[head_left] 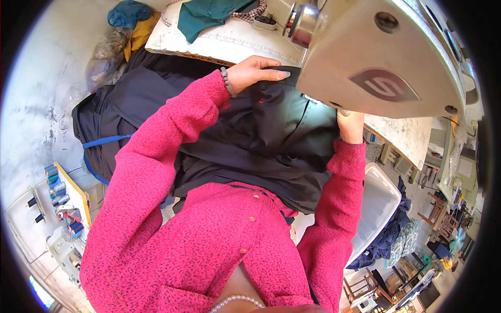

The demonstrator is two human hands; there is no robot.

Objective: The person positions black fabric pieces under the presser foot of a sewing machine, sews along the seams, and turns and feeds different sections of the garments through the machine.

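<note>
Both hands on dark garment at the sewing machine.
Left hand lies flat, fingers extended, pressing the dark garment on the bench just left of the sewing machine. Right hand mostly hidden under the machine head; grip state can't tell. Garment lies between the hands, spilling off the bench into the lap; black, smooth, creased.
</note>
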